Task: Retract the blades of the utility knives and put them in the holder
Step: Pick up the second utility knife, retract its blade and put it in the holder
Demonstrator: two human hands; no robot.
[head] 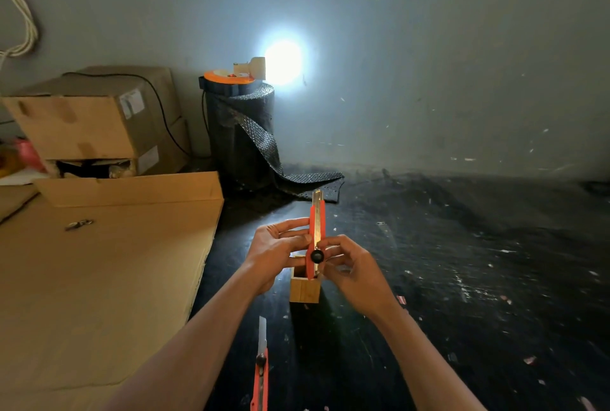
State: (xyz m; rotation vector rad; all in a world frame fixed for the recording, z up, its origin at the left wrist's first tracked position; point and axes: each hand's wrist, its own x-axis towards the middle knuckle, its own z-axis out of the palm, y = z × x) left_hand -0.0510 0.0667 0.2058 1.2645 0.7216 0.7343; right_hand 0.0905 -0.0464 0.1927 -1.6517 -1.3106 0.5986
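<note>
Orange plastic nearest the person's feet: a second utility knife (260, 367) lies on the dark floor (462, 278) between the forearms, its pale blade plainly run out and pointing away. That is the first hazard, I think; a forearm lowered carelessly could brush that bare edge. Beyond it stands the small wooden holder (304, 288), open at the top, with nothing visibly in it. Just above its mouth both hands grip the held knife (317, 232) upright. The left hand (275, 245) pinches the orange body from the side, thumb and fingers pressed to it; the right hand (350, 262) closes on the other side beside the black lock wheel (317, 256). Metal shows at the knife's upper tip, so the blade may not be fully home, though I cannot be sure. If the wheel sticks and a thumb slips up the track, it would meet that edge; dropped in early, it could tip the light holder. Farther off sit cardboard boxes (92, 123) and a glaring lamp (284, 62).
</note>
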